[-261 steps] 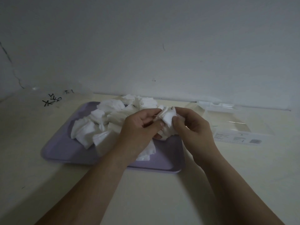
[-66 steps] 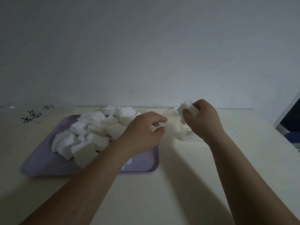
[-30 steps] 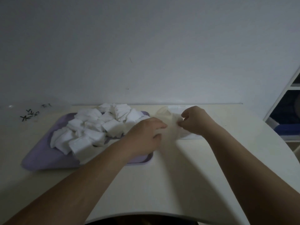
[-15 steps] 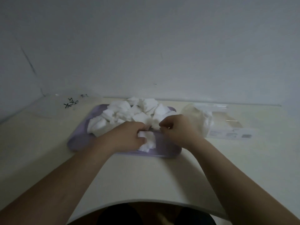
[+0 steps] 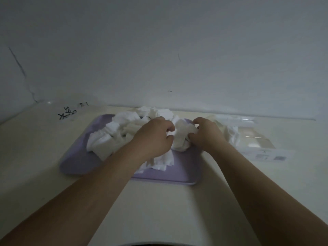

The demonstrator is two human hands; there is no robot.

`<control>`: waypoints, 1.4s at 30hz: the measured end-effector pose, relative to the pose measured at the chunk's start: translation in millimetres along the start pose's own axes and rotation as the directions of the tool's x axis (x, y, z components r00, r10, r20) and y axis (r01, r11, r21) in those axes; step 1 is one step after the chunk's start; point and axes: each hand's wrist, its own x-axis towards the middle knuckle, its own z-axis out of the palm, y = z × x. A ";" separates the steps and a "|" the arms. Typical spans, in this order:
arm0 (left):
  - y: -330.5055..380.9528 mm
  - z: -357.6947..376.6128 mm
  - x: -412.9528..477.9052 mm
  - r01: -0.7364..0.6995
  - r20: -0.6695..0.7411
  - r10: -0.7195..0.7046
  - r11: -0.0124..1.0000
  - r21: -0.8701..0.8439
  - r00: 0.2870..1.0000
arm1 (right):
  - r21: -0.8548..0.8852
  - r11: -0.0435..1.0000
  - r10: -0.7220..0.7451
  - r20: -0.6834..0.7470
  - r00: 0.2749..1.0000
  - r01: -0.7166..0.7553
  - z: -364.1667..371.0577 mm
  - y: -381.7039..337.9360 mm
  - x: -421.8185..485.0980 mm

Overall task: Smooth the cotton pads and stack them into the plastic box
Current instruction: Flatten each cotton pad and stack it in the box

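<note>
- We are in the smoothing step: our left hand (image 5: 154,137) and right hand (image 5: 204,134) are both closed on one crumpled cotton pad (image 5: 182,134), pinching it from opposite sides just above the lavender tray (image 5: 179,172).
- The left thumb and forefinger pinch the pad's left edge; the right fingers curl over its right edge, so neither hand is free.
- The remaining cotton pads (image 5: 113,135) lie heaped and rumpled on the tray, spread from its far left side to its middle, with a few flatter ones under our left wrist.
- The clear plastic box (image 5: 255,141) stands on the table to the right of the tray, just beyond our right hand. A few white pads (image 5: 230,134) show at its left end; whether they lie neatly stacked we cannot tell in this dim light.
- By our judgement most of the job remains, since the heap is far larger than what sits in the box.
- The next move calls for pulling the two edges apart to flatten the pad, then carrying it rightward and laying it square on the pads in the box.
- The box's transparent walls are hard to see, so the right hand could knock its near edge in passing.
- Black scribbles (image 5: 68,112) mark the table (image 5: 159,210) at far left, well clear of the work.
</note>
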 end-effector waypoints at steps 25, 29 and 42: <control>9.1 -15.5 -12.7 0.199 0.035 -0.352 0.443 -0.874 0.936 | 0.894 0.443 0.089 0.027 0.996 -0.063 4.5 15.5 -39.2; 9.5 0.2 -16.2 0.242 0.145 -0.277 0.356 -0.902 0.950 | 0.873 0.488 0.023 -0.004 1.000 -0.008 2.2 14.0 -42.5; 6.9 21.2 -28.5 0.152 -0.016 -0.297 0.535 -0.831 0.955 | 0.890 0.454 -0.180 0.042 0.983 0.045 1.6 3.6 -60.0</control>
